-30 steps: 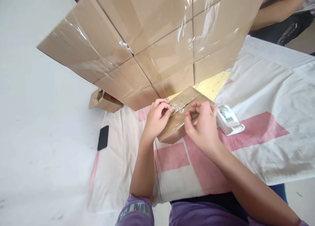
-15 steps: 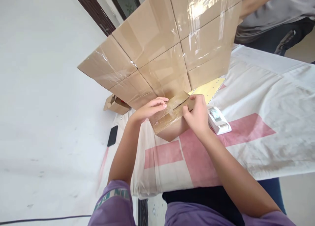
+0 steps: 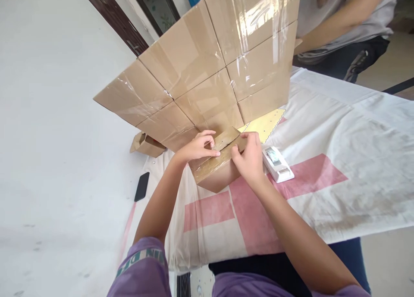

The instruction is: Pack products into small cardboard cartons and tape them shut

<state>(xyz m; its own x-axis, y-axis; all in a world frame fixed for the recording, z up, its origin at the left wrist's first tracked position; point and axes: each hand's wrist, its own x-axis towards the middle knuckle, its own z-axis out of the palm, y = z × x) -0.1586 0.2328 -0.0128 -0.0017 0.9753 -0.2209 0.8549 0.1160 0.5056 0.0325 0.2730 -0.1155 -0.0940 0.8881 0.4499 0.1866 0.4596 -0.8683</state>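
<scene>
A small brown cardboard box (image 3: pixel 215 165) lies on the cloth-covered table, clear tape shining along its upper side and a dark seam running across it. My left hand (image 3: pixel 199 147) rests over its left part, the thumb touching the taped surface and the fingers apart and bent. At the right end, my right hand (image 3: pixel 250 159) grips the box's edge between thumb and fingers. Right behind stands a large upright cardboard panel (image 3: pixel 203 88), made of taped squares. The contents of the box are hidden.
A white tape dispenser (image 3: pixel 278 164) lies right of my right hand, with a yellow sheet (image 3: pixel 265 123) behind it. Leftward are a black phone (image 3: pixel 141 186) and an open carton (image 3: pixel 147 146). Another person's arm (image 3: pixel 343 27) reaches behind the panel at the upper right.
My left thumb has come down onto the taped surface and its fingers have bent. My right hand keeps its grip. The view has shifted slightly, showing more of the other person.
</scene>
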